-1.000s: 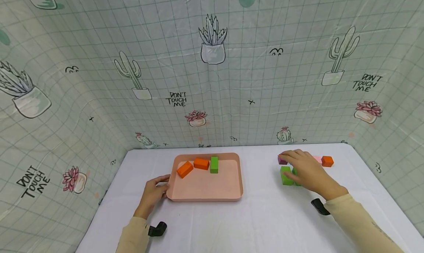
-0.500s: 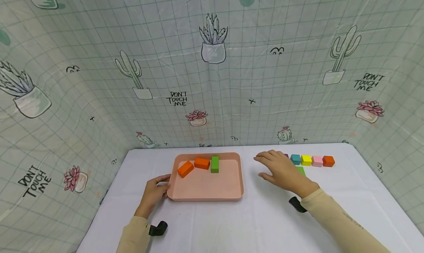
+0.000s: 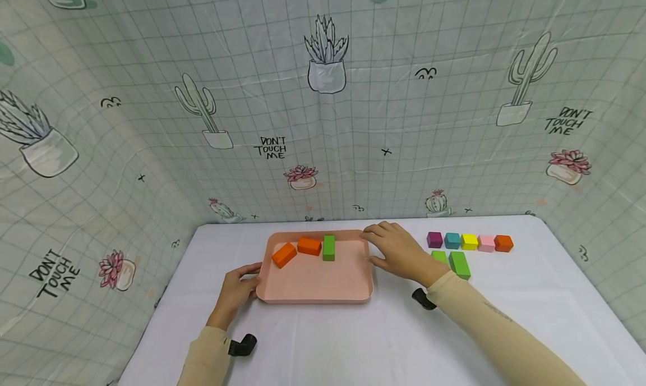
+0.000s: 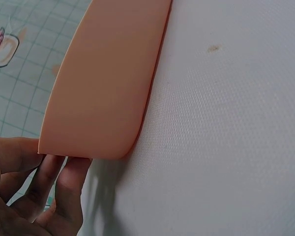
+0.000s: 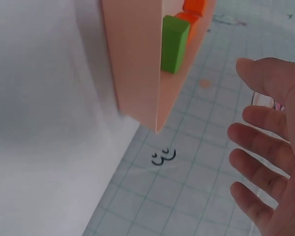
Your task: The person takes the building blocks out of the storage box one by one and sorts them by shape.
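Observation:
A shallow pink tray [image 3: 315,288] lies on the white table, with two orange blocks [image 3: 284,255] and an upright-looking green block [image 3: 329,248] along its back part. My left hand [image 3: 235,293] touches the tray's left side; in the left wrist view its fingertips [image 4: 78,169] rest against the outer wall without wrapping round it. Beside the tray's back right corner is my right hand [image 3: 404,255], its fingers spread and nothing in them. The right wrist view shows those fingers [image 5: 260,140] apart from the tray wall [image 5: 132,64].
To the right stands a row of small cubes: purple [image 3: 434,240], teal [image 3: 452,240], yellow [image 3: 469,242], pink [image 3: 487,243] and orange [image 3: 503,243]. Two green blocks [image 3: 460,265] sit in front of them. A printed cloth [image 3: 323,122] hangs behind the table.
My right hand has moved left from above the cubes and green blocks to the tray's right edge, uncovering them. The left hand has stayed at the tray.

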A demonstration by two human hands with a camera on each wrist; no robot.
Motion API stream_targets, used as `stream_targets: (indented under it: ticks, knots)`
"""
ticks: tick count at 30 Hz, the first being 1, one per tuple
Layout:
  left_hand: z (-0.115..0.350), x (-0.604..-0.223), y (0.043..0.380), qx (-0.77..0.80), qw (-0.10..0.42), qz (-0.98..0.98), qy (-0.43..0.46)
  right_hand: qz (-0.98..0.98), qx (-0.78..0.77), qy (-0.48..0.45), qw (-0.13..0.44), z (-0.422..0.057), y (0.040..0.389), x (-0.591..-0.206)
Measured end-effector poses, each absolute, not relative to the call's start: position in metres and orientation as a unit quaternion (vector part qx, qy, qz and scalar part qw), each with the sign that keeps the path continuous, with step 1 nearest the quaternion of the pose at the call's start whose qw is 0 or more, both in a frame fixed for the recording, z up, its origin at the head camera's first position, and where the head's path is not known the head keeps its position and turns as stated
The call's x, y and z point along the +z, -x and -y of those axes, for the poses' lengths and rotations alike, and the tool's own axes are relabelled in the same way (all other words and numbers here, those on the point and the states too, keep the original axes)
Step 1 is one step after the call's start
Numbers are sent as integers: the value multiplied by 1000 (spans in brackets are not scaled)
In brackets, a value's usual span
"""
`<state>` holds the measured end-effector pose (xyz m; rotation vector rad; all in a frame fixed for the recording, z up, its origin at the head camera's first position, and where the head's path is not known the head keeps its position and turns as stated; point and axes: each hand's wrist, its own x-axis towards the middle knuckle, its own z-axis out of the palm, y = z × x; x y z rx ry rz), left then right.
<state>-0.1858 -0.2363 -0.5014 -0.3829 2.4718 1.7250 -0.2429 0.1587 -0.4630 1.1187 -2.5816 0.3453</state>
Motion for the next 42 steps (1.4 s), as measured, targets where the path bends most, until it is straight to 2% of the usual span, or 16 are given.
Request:
stream_targets:
  ticks: [18,38,42]
  knots:
    - [235,-502,187,567,49,-811,134,901,111,-410,86,-115,258,-463]
    - [238,-503,188,571,54,-809,130,906,61,-417,42,-85,271,-476]
    - [239,-504,188,572,55,-808,127,913,59,-403,19,-78,275,-481]
